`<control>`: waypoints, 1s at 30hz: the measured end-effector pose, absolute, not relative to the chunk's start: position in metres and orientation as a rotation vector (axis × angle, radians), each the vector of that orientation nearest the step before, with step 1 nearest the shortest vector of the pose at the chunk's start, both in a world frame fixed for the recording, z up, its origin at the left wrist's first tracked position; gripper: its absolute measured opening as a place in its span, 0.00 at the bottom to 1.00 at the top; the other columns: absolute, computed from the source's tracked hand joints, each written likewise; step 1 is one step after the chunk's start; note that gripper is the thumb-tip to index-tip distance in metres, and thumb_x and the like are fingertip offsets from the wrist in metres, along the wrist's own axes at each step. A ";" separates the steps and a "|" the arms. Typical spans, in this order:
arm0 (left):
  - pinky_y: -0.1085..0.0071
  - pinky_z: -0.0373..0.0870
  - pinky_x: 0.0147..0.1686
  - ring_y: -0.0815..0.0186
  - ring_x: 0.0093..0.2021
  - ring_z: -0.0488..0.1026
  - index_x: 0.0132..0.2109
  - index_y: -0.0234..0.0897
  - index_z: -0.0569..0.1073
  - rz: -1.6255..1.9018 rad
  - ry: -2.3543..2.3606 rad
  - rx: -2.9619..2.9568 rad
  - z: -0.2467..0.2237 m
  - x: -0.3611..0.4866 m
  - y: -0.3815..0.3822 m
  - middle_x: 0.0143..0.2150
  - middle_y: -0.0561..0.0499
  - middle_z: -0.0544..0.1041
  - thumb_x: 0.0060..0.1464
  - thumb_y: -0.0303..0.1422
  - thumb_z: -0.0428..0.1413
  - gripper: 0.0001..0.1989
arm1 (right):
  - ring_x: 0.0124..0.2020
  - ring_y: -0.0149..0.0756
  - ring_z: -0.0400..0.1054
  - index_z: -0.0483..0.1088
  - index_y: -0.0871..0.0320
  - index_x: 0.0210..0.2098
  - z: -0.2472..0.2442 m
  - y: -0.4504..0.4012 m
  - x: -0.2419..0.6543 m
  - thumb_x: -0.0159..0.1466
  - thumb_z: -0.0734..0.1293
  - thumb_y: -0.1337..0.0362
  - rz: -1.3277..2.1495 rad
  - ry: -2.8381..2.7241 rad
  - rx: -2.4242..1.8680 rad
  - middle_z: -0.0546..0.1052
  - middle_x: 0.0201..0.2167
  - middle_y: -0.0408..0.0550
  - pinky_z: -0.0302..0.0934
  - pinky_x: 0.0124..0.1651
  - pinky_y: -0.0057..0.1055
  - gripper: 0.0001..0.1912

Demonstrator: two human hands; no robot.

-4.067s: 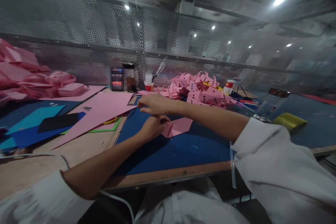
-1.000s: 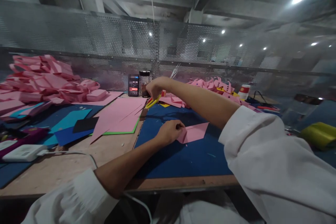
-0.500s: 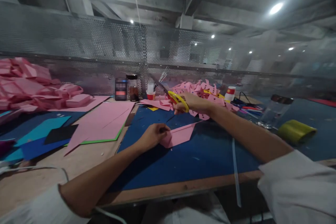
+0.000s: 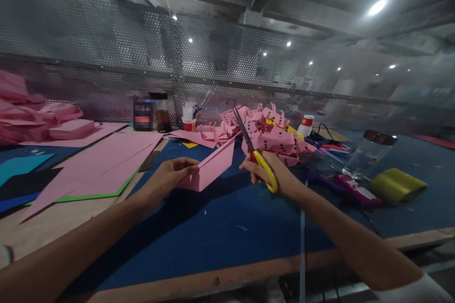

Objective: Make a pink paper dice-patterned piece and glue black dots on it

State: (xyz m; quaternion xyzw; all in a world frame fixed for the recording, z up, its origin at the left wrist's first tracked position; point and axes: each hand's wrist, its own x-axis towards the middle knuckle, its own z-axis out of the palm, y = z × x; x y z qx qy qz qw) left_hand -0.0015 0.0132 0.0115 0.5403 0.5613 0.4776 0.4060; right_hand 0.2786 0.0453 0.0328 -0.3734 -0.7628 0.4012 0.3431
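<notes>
Between the thumb and fingers of my left hand point(image 4: 174, 175) is the left end of a folded piece of pink paper point(image 4: 215, 165). The piece is tilted, its right end raised above the blue table mat point(image 4: 227, 232). My right hand point(image 4: 265, 170) grips yellow-handled scissors point(image 4: 266, 171), their dark blades pointing up and away to the left. The scissors are just right of the pink piece and apart from it. Behind both hands lies a heap of pink paper pieces with dark dots point(image 4: 273, 137).
Pink sheets point(image 4: 103, 161) lie at left, near a pink pile point(image 4: 46, 113). Along the back stand a dark-lidded jar point(image 4: 163, 113) and a paper cup point(image 4: 189, 123). A clear jar point(image 4: 369, 151), a yellow roll point(image 4: 398, 184) and a magenta tool point(image 4: 355, 189) sit at right.
My left hand has lifted the pink piece off the mat and tilted it. My right hand has come back nearer with the scissors, which now point up and left. The view has shifted right.
</notes>
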 end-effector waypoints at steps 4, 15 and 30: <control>0.78 0.65 0.26 0.69 0.28 0.70 0.38 0.38 0.80 1.160 1.363 1.327 0.012 0.004 0.008 0.30 0.53 0.77 0.45 0.41 0.66 0.15 | 0.21 0.32 0.67 0.65 0.54 0.36 0.027 0.042 0.270 0.60 0.69 0.51 1.000 -1.951 -1.036 0.70 0.21 0.40 0.60 0.23 0.28 0.15; 0.76 0.66 0.28 0.68 0.29 0.72 0.35 0.38 0.79 1.002 1.179 1.315 0.012 0.011 -0.002 0.31 0.52 0.78 0.44 0.37 0.68 0.12 | 0.19 0.29 0.64 0.61 0.53 0.32 0.030 0.031 0.257 0.53 0.75 0.56 1.107 -1.814 -1.052 0.67 0.23 0.36 0.61 0.23 0.28 0.20; 0.81 0.63 0.22 0.73 0.24 0.68 0.31 0.35 0.77 1.249 1.260 1.198 0.027 0.000 0.008 0.26 0.54 0.75 0.42 0.37 0.69 0.12 | 0.28 0.31 0.64 0.65 0.54 0.38 0.030 0.032 0.282 0.64 0.66 0.53 0.836 -2.217 -1.045 0.69 0.28 0.40 0.58 0.31 0.28 0.11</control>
